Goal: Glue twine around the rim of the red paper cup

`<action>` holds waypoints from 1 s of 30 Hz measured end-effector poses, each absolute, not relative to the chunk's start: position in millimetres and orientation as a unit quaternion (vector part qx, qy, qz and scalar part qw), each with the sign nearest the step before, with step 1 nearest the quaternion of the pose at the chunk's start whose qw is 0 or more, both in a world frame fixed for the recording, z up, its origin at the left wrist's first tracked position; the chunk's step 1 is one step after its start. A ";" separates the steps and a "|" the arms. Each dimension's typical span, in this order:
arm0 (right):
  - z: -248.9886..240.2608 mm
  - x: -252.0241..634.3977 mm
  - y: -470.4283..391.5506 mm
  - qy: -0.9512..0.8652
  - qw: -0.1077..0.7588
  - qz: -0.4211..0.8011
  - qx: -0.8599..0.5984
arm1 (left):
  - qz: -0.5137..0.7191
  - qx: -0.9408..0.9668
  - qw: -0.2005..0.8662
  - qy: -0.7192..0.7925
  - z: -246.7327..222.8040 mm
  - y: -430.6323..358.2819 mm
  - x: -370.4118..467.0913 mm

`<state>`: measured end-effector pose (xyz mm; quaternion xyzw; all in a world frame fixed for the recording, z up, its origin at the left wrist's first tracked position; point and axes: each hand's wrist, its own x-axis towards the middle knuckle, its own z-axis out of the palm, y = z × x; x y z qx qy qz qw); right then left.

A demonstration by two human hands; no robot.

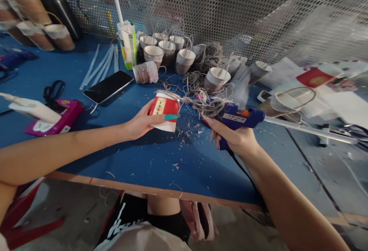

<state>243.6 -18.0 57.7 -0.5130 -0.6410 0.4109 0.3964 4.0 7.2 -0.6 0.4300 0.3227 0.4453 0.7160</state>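
My left hand (143, 121) is closed round a red and white paper cup (165, 107), which it holds tilted above the blue table (161, 166). Some twine lies along the cup's rim. In my right hand (230, 134) is a blue glue gun (237, 117), with a long clear glue stick (310, 130) coming out of its back. The gun's front end points toward the cup and is covered by tangled grey fibres (212, 106), so its tip is hard to make out. Small scraps lie on the table between my hands.
Behind my hands stand several twine-handled cups (184, 60), a heap of twine (195, 80) and a drink carton (127, 45) with a straw. To the left lie a black phone (109, 86), glue sticks (99, 66) and a magenta device (61, 116). Scissors (355, 132) lie far right.
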 end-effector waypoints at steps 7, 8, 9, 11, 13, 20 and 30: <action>57.4 244.8 -17.3 -0.642 0.398 0.393 -0.525 | 0.452 0.395 0.728 0.331 3.3 6.9 6.8; 58.0 244.3 -17.7 -0.642 0.397 0.394 -0.525 | 0.452 0.397 0.729 0.327 2.9 7.0 6.4; 58.6 243.5 -18.3 -0.641 0.394 0.398 -0.525 | 0.451 0.401 0.729 0.323 2.3 7.1 5.9; 59.9 241.0 -20.2 -0.631 0.393 0.407 -0.531 | 0.454 0.407 0.727 0.314 0.4 7.4 4.8; 60.9 238.2 -21.6 -0.615 0.395 0.408 -0.548 | 0.458 0.408 0.727 0.307 -1.8 7.8 3.9; 72.1 245.3 -17.6 -0.676 0.345 0.317 -0.569 | 0.477 0.402 0.717 0.312 -6.8 10.7 4.8; 55.1 289.5 -48.6 -0.598 0.087 -0.106 -0.789 | 0.489 0.452 0.686 0.293 -2.1 11.0 8.9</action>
